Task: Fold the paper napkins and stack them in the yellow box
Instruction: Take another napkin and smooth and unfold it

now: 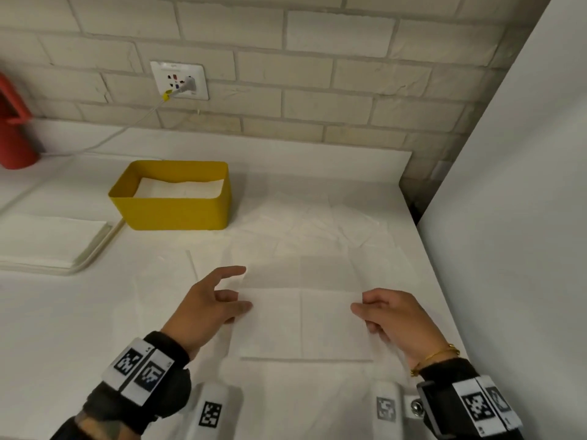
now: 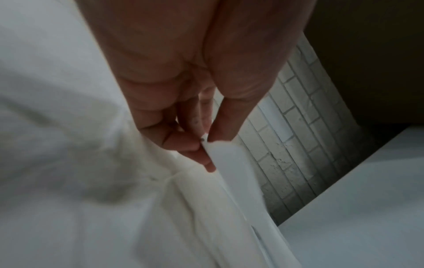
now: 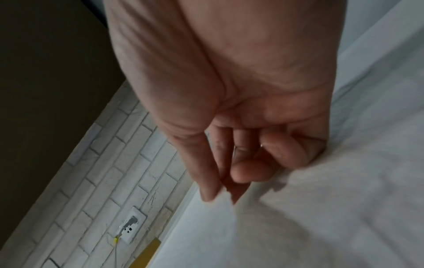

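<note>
I see my left hand (image 1: 208,304) and right hand (image 1: 392,317) each pinching an opposite edge of the white creased paper napkin (image 1: 301,323), nearer me than the yellow oblong box (image 1: 173,206).

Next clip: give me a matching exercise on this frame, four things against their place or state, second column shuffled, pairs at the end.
Things:
1. yellow box
2. napkin
3. plug
4. red container

Place or state:
A. in the wall socket
B. far left, at the picture's edge
C. holds white napkins
D. pinched at both sides by the left hand and right hand

Pairs: 1-C, 2-D, 3-A, 4-B
</note>
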`<move>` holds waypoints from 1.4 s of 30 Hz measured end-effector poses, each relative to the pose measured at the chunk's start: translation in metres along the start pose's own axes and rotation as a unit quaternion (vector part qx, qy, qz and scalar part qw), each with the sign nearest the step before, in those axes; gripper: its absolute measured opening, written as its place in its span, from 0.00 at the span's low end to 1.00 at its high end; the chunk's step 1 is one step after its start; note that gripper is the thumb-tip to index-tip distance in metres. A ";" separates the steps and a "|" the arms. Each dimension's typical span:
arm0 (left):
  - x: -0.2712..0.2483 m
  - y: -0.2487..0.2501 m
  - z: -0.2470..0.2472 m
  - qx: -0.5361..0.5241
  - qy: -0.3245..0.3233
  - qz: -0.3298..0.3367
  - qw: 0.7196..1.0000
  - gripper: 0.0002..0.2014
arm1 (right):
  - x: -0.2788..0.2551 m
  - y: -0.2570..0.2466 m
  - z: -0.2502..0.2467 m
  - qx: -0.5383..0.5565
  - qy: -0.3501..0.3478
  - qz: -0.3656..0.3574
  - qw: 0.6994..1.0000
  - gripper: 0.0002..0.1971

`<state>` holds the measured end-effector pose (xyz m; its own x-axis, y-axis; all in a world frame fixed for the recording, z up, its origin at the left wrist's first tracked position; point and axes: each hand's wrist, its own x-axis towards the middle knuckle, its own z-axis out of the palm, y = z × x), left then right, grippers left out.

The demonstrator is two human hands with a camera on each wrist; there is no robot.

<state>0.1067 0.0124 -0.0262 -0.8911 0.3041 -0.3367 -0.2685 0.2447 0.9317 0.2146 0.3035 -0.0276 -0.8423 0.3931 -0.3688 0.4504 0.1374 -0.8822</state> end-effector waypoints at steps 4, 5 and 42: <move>-0.003 -0.010 -0.002 -0.060 -0.013 -0.016 0.998 0.28 | -0.004 0.006 0.000 0.010 -0.004 -0.013 1.000 0.04; -0.003 -0.011 -0.002 -0.074 -0.016 -0.018 0.997 0.28 | -0.003 0.005 0.001 0.015 -0.006 -0.014 1.000 0.04; -0.023 0.073 0.043 0.062 -0.105 0.206 0.971 0.15 | -0.009 -0.122 0.005 0.002 -0.021 -0.325 0.946 0.16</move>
<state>0.1231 0.0628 0.0431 -0.8159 0.5775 0.0289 0.1533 0.1680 0.9738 0.1657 0.2788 0.0824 -0.9519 0.1909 0.2397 -0.1667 0.3337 -0.9278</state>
